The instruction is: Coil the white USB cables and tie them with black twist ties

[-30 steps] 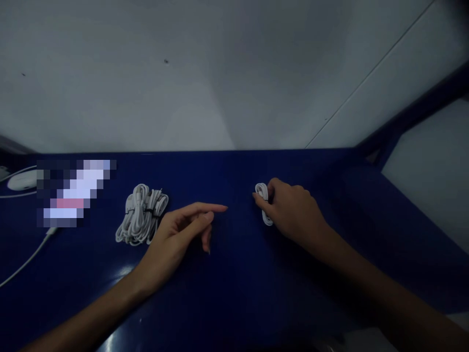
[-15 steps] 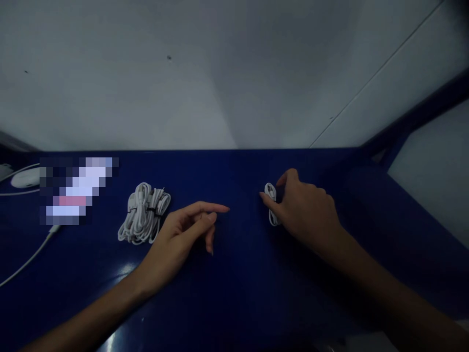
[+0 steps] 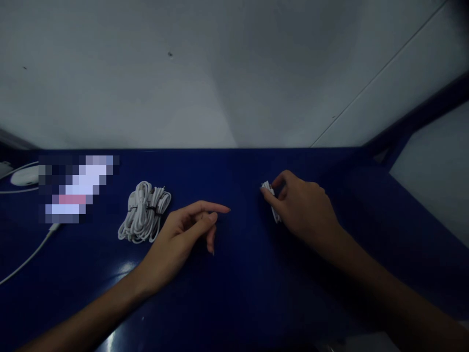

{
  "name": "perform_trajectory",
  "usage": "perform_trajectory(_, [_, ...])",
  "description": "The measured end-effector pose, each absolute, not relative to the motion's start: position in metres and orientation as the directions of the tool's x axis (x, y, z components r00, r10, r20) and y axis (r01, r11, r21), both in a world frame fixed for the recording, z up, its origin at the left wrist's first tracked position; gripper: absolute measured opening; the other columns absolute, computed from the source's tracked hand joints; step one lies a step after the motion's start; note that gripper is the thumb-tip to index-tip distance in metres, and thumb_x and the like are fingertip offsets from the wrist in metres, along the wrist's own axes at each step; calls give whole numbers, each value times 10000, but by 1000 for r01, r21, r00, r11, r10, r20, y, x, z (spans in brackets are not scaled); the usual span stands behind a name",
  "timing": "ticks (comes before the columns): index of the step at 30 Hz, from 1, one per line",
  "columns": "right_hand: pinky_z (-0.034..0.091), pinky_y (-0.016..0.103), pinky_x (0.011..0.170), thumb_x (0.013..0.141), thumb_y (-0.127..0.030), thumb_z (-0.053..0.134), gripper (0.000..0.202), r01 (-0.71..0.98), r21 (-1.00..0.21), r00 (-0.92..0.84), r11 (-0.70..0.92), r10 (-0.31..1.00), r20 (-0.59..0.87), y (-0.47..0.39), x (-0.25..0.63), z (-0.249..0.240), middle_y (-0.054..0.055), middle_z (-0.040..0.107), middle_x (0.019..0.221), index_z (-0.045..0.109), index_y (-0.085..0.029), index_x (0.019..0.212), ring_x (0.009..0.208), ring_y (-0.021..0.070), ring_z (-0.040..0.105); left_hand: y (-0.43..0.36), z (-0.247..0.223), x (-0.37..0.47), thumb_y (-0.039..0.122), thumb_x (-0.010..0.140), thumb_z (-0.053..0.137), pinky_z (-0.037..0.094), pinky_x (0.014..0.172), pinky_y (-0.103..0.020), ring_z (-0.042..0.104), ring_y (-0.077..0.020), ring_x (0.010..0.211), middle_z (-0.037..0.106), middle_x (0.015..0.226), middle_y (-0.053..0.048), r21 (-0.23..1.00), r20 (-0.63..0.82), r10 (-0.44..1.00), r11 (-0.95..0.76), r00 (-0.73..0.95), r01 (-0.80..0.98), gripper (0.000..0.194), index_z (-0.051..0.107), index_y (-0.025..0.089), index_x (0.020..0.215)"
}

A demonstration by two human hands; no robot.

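Between the thumb and fingers of my right hand (image 3: 304, 203) is a small coiled white cable (image 3: 273, 203), at the right of the blue table (image 3: 238, 283). My left hand (image 3: 188, 230) is held over the middle of the table, index finger stretched out to the right, the other fingers loosely curled and nothing in them. Just left of it lies a pile of coiled white cables (image 3: 141, 215) with black ties. My left wrist is close to the pile's lower right side.
At the far left is a pixelated phone-like object (image 3: 82, 188) with a white cable (image 3: 31, 261) running from its lower end. Beside it sits a white rounded device (image 3: 25, 176). A pale wall (image 3: 183, 98) rises behind the table, and a blue frame stands at the right.
The fingers of my right hand have closed round the small coiled cable, which is now turned more edge-on. My left hand has stayed in nearly the same place.
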State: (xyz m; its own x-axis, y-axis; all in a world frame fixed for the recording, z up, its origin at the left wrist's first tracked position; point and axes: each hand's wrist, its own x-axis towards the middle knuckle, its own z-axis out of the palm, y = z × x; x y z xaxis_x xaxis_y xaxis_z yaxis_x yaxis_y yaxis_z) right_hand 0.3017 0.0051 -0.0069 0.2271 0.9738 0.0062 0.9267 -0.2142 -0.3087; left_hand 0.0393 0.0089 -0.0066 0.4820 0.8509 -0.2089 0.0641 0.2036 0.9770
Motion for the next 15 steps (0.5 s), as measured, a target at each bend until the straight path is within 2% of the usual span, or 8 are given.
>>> perform_trajectory(4, [513, 414, 655, 1060, -538, 587, 335, 906, -350, 244, -238, 969, -27, 7, 300, -5, 57, 773, 767, 678, -218, 1026, 687, 284, 744, 9, -7, 39, 368, 1083, 629, 493, 722, -320, 615, -166, 646, 630, 670, 21, 978, -206, 848, 198, 488, 69, 272, 797, 203, 1219])
perform_trajectory(9, [521, 390, 664, 1011, -460, 657, 229, 853, -467, 229, -233, 971, -66, 5, 298, -3, 35, 789, 794, 683, -234, 991, 715, 264, 754, 9, -8, 38, 367, 1088, 625, 496, 731, -315, 616, -158, 650, 629, 682, 24, 976, -214, 843, 206, 493, 71, 272, 791, 198, 1223])
perform_trajectory(15, [484, 351, 618, 956, -377, 709, 165, 823, -539, 194, -181, 981, -34, 4, 300, -12, 9, 741, 769, 631, -235, 987, 682, 227, 710, 10, -8, 38, 360, 1087, 628, 485, 725, -319, 608, -157, 641, 627, 673, 24, 976, -213, 844, 205, 492, 72, 265, 790, 194, 1216])
